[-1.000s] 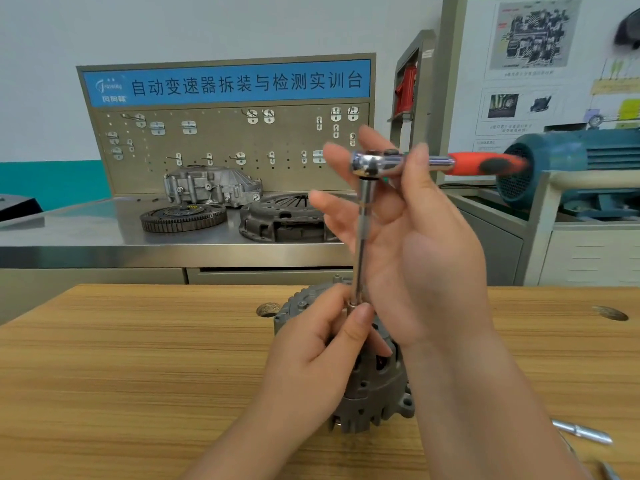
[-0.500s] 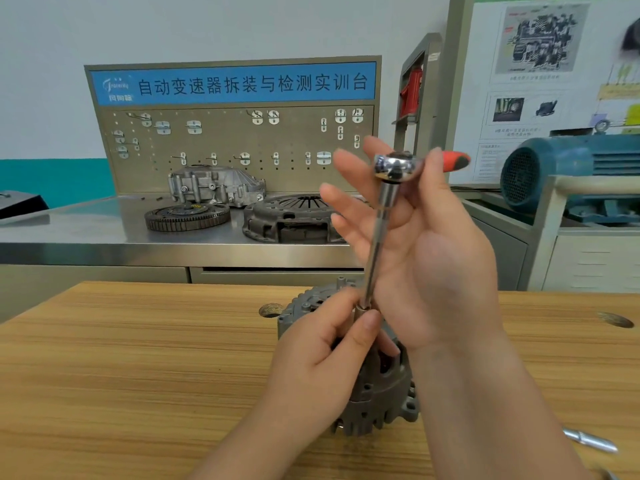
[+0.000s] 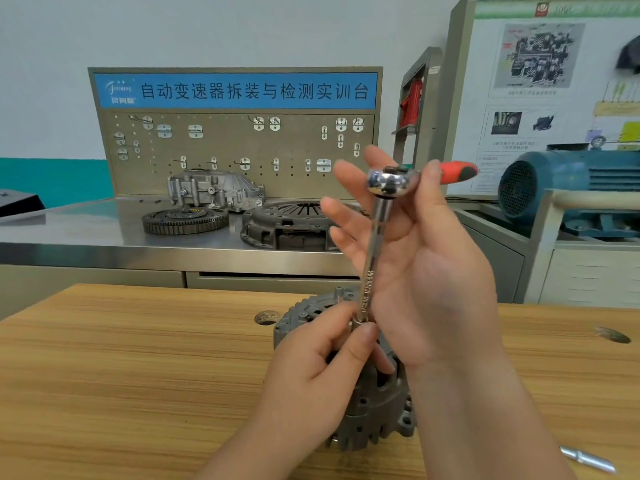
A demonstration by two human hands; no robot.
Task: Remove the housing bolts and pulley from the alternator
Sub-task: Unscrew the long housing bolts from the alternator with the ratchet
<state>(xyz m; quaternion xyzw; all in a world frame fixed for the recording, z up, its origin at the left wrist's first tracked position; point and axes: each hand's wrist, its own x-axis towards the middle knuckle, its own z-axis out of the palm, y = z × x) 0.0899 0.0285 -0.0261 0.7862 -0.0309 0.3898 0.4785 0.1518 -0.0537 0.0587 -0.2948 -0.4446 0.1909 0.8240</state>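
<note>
Alternator [image 3: 375,407] sits on the wooden worktop [image 3: 138,375], near centre, under both hands. Cast metal housing, ribbed and vented: judged heavy, rigid, not fragile. It is likely to rock or turn under wrench load, so best braced by the solid outer rim, not the vent slots.

Left hand [image 3: 322,372] rests on its top, fingers [image 3: 363,336] curled and pinching the lower end of the extension bar [image 3: 372,265], which rises slightly tilted to the ratchet [image 3: 388,181] head. Right hand [image 3: 426,282] stands behind the bar, fingers [image 3: 346,174] straight and spread, thumb against the ratchet beside its red handle [image 3: 457,172]; no closed grip visible. The chrome bar looks slick, so a low pinch should keep it seated.

Hidden: socket, bolt head and pulley, all covered by the left hand or out of view. The handle's far end is blurred. A small metal rod [image 3: 588,459] lies at near right, partly behind the forearm.
</note>
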